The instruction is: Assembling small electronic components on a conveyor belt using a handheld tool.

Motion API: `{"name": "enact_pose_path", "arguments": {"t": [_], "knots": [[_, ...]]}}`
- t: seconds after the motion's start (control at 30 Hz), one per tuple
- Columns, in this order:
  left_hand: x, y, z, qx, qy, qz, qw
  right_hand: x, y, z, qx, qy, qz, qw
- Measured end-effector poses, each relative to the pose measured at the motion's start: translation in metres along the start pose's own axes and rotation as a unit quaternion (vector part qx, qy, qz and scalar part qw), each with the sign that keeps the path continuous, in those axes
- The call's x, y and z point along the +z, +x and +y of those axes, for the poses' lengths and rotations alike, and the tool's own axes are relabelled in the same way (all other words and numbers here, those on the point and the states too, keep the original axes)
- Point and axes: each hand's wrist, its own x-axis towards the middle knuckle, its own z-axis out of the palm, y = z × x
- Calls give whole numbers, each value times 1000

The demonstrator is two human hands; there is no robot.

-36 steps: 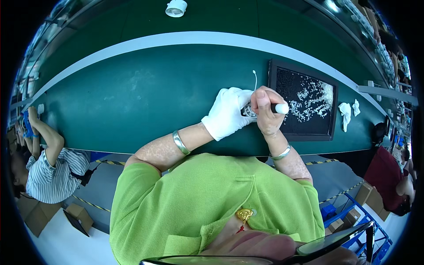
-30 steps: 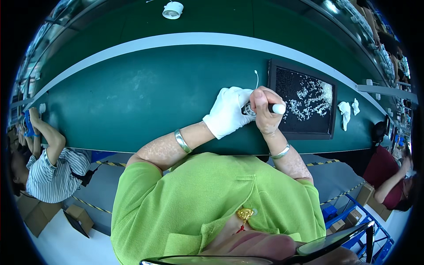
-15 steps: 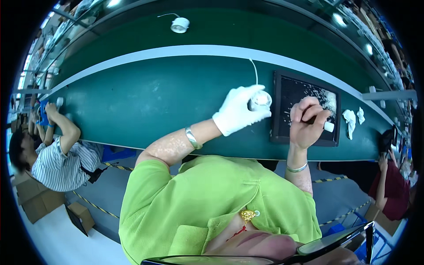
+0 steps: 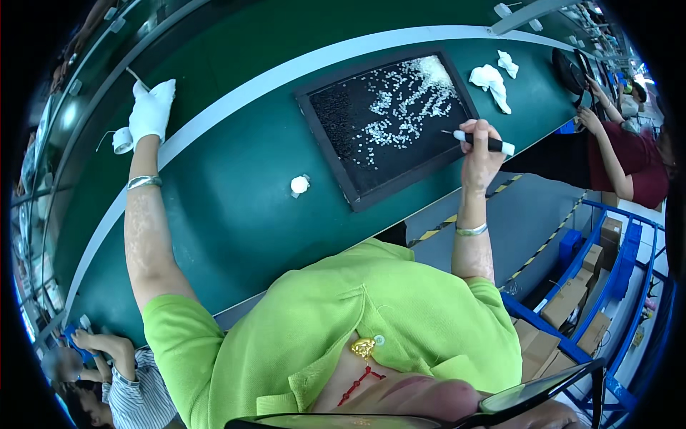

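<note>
My left hand [image 4: 151, 111], in a white glove, reaches over the green surface beyond the pale strip. Its fingers are closed, and a white wire [image 4: 136, 76] sticks out past them; the glove hides the part itself. Beside that wrist lies a round white part [image 4: 123, 141] with a thin wire. My bare right hand [image 4: 480, 161] grips a pen-like tool [image 4: 486, 141] with a black grip, white ends and a thin tip, over the near right edge of a black tray [image 4: 330, 154]. Small clear pieces [image 4: 400, 107] and small black pieces [image 4: 332, 118] are scattered in the tray.
A small round white piece [image 4: 300, 184] lies on the green table left of the tray. Crumpled white cloths [image 4: 490, 84] are to the tray's right. The pale strip [image 4: 236, 107] crosses the table. Other people sit at both sides; blue racks [image 4: 557, 336] with boxes stand at lower right.
My left hand has swung from beside the tray to the far left, over the strip, and the wire has gone with it. My right hand has drawn back toward the tray's near edge. The view has turned.
</note>
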Motion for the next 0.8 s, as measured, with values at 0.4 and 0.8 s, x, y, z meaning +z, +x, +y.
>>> {"name": "enact_pose_path", "arguments": {"t": [0.4,0.8], "knots": [[-1,-159,58,139,-204,153,957,33,10,7,32,-139,2,990],[24,-245,79,105,-280,27,954,39,8,5,13,-167,-19,986]]}}
